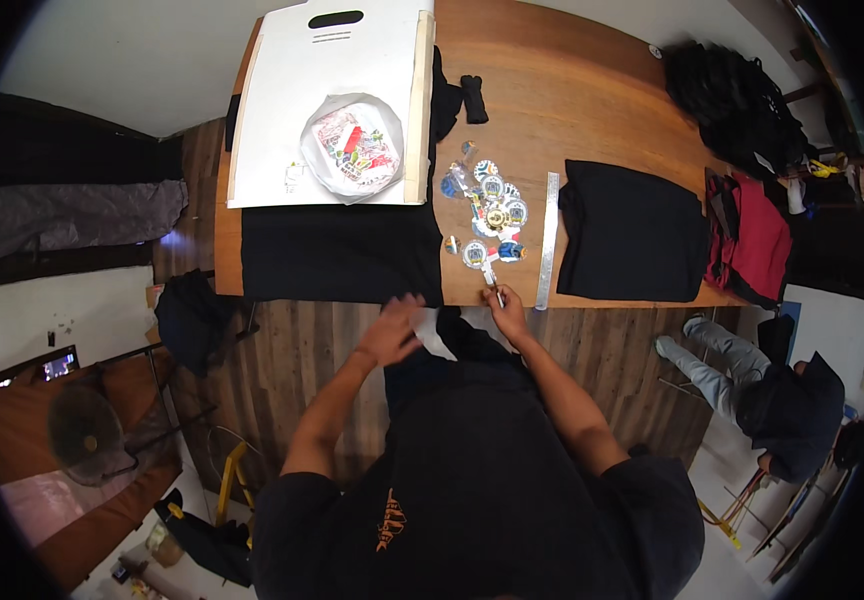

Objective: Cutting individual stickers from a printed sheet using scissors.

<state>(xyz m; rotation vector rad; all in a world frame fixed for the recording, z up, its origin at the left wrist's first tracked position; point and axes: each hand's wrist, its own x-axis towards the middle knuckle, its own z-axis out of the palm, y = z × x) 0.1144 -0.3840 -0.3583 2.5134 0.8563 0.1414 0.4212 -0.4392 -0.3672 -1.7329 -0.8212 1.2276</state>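
Note:
My left hand [393, 331], slightly blurred, is in front of the table's front edge with its fingers apart and nothing visible in them. Just beyond it lies a folded black cloth [338, 251]. My right hand [508, 313] grips a small slim tool [500, 299] at the table edge; its exact kind is hidden by the fingers. A white scrap [489, 274] lies at the tool's tip, below a round sticker or patch [475, 254]. Several more printed round stickers or patches [498, 217] are heaped beyond it. A metal ruler [547, 240] lies to their right.
A white board [274, 97] with a handle slot carries a clear plastic bag [353, 154] of printed pieces. Folded black fabric [634, 232] and a red-and-black bundle [754, 236] are on the right. A seated person [784, 420] is behind on the right; a fan [87, 435] stands left.

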